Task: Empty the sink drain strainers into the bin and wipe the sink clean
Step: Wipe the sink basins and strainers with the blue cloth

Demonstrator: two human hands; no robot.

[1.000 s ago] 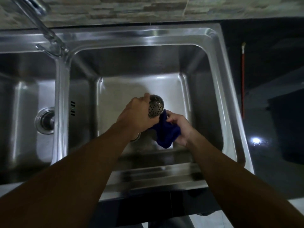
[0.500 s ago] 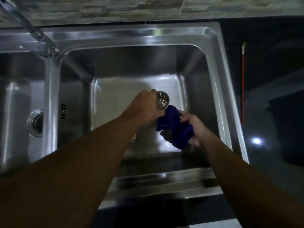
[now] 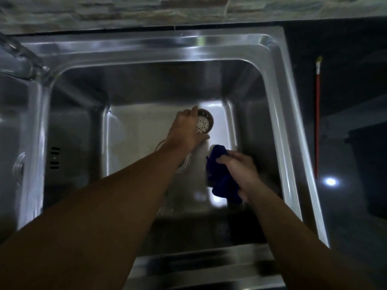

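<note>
Nearest, the right hand [image 3: 236, 170] is clenching a bunched blue cloth [image 3: 219, 181] low in the right basin of the steel sink [image 3: 293, 126]. Whether the cloth is touching the metal I cannot tell. Just beyond, the left hand [image 3: 186, 130] is grasping the drain strainer [image 3: 204, 124] by its rim, its perforated face turning toward the camera, apart from the drain opening [image 3: 185, 164] showing beside the wrist. The strainer is looking light, rigid and probably wet-slick, so the rim seems the surest hold. The cloth is soft and should mould into corners. Farther off, a faucet [image 3: 21, 57] is rising at the left, and a red-handled brush [image 3: 317, 114] is lying on the dark counter.
</note>
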